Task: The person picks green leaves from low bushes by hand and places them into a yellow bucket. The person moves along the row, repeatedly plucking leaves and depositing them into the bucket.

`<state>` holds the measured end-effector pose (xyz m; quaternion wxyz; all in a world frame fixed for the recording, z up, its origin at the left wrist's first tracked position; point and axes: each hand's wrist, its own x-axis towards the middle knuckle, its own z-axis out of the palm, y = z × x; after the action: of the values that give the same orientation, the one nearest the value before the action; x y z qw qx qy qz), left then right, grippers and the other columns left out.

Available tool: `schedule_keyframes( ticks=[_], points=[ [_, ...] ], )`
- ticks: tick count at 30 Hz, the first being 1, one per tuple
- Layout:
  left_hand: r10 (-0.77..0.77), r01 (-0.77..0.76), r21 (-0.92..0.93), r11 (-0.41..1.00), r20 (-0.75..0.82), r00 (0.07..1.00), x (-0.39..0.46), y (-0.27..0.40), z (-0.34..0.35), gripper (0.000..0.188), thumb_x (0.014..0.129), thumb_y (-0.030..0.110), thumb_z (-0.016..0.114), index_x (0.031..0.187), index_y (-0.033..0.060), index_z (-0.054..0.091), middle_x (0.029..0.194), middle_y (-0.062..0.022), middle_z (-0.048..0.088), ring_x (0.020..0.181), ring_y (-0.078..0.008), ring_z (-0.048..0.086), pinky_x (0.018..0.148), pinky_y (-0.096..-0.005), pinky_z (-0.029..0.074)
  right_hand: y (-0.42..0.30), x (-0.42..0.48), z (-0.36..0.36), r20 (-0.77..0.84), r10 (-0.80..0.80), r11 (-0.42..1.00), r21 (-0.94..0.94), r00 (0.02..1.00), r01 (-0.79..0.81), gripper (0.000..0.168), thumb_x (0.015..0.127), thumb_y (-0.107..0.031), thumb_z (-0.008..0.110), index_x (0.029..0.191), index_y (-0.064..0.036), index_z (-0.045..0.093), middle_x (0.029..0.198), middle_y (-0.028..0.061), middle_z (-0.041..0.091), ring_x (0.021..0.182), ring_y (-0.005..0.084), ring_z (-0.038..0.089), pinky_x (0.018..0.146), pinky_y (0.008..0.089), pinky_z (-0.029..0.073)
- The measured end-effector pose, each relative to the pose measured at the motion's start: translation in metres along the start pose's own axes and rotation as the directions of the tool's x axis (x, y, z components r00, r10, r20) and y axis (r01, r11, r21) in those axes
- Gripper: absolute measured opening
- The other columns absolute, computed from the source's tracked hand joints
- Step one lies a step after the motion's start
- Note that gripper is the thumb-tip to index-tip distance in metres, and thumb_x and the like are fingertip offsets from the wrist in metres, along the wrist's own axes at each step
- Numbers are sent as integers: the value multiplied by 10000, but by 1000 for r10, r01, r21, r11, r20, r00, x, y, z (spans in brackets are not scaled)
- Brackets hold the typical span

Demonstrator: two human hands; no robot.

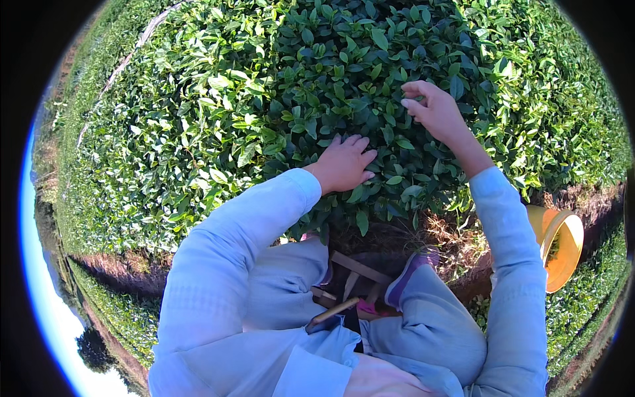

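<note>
A dense hedge of what looks like tea bushes (342, 74) fills the view ahead of me, its middle in my shade and both sides sunlit. My left hand (346, 164) rests palm down on the shaded leaves near the hedge's front edge, fingers spread, with nothing seen in it. Farther forward and to the right, my right hand (432, 108) is raised over the foliage. Its fingers are curled, with the thumb close to the index finger; whether a small leaf sits between them cannot be made out.
A yellow bucket (568, 248) lies tilted beyond my right forearm, some green matter inside. Between my bent legs is a wooden frame (364, 268), with a wooden stick (331, 315) nearer my lap. Dry grass (451, 233) covers ground beside my purple shoe (404, 283). More hedge rows run behind.
</note>
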<state>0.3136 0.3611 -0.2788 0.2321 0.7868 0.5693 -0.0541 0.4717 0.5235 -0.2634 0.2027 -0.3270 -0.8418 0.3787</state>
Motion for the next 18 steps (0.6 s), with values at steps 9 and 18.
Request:
schedule_keyframes(
  ticks=[9,18],
  points=[
    [-11,8,-57,998,-49,999,-5,-6,9,481,803,344,573,1201,87,488,1268,-148,415,1236,-310,338,999,-531,282,24,32,54,277,519,772,255,809,-582,157,796,-134,634,917,-36,611,742,36,620,639,115,582,548,267,471],
    [26,-30,-70,997,-53,998,-8,-12,11,439,827,364,540,1164,84,514,1184,-133,463,1195,-300,370,989,-532,287,-15,38,7,472,425,708,359,773,-608,125,846,-95,568,955,-38,548,843,39,606,658,72,582,585,216,500]
  ],
)
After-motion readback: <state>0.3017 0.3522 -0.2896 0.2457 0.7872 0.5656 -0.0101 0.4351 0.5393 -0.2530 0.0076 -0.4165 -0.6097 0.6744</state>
